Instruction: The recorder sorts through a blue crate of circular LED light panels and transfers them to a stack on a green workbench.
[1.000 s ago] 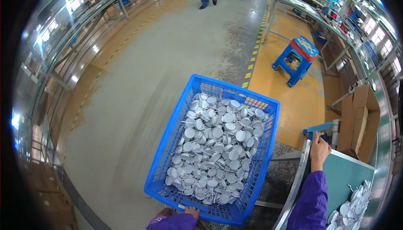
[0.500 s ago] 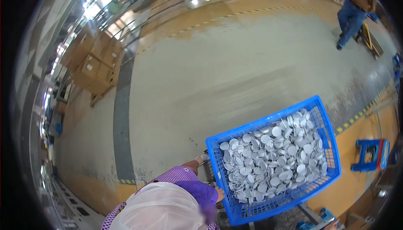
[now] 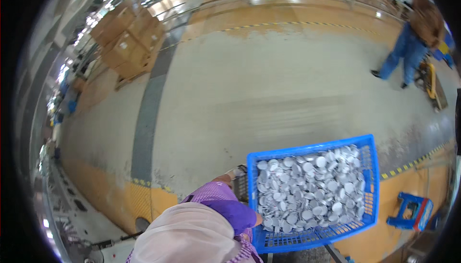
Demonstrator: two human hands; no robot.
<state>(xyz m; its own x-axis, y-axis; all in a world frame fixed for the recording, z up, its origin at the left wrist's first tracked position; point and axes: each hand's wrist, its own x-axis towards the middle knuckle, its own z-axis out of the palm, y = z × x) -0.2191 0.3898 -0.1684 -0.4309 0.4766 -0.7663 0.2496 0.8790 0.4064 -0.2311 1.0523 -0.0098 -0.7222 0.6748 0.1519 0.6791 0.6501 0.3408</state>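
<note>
The blue basket (image 3: 311, 149) stands at the near right, heaped with white discs (image 3: 317, 191); a white-capped co-worker's hand (image 3: 259, 219) rests against its left side, though I cannot tell whether the fingers grasp the rim; the wearer's left hand and right hand are out of view, so their hold cannot be told; a pull from that one side alone could swing or tip the basket, as what bears it is mostly hidden, and spill the topmost discs; a slip there might land on the co-worker's foot (image 3: 238, 171), just beyond the left corner; a shove rightward could knock the blue stool (image 3: 406, 212).
</note>
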